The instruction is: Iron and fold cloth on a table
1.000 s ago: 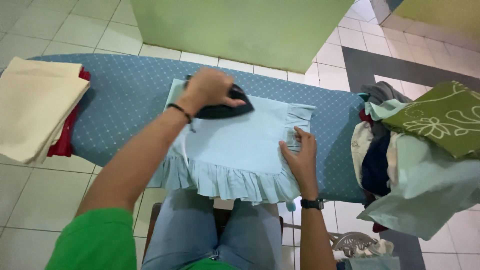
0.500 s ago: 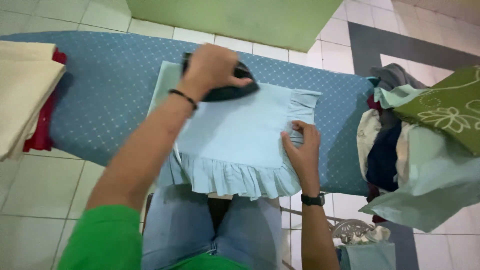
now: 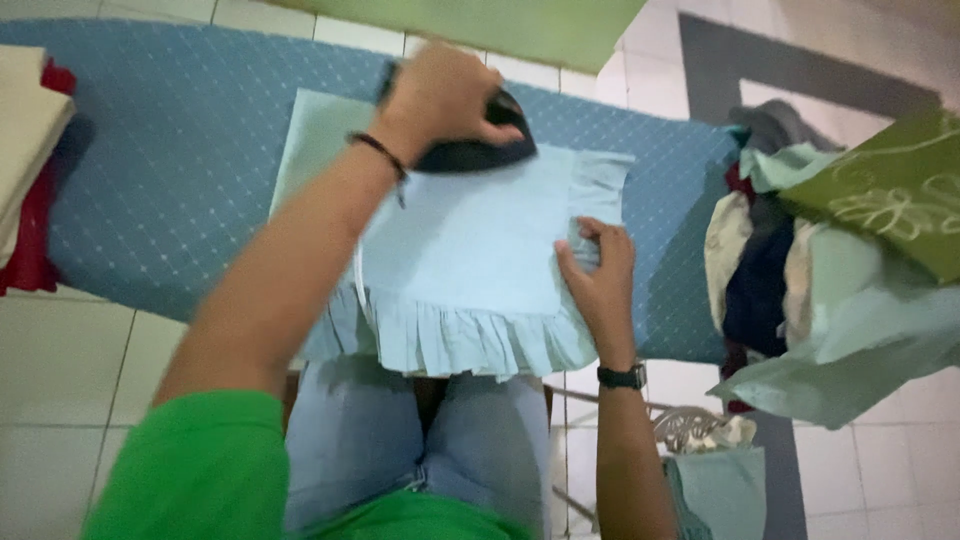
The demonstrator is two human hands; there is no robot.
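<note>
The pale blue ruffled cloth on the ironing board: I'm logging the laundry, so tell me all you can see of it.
The pale blue ruffled cloth looks like thin cotton, square, with pleated frills along its near and right edges. It lies flat on the blue ironing board, near frill overhanging. The left hand presses a dark iron on its far edge; the right hand pins its right side.

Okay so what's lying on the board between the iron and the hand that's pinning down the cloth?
Only the smooth flat middle of the pale blue ruffled cloth lies between the black iron and the right hand, as the head view shows.
</note>
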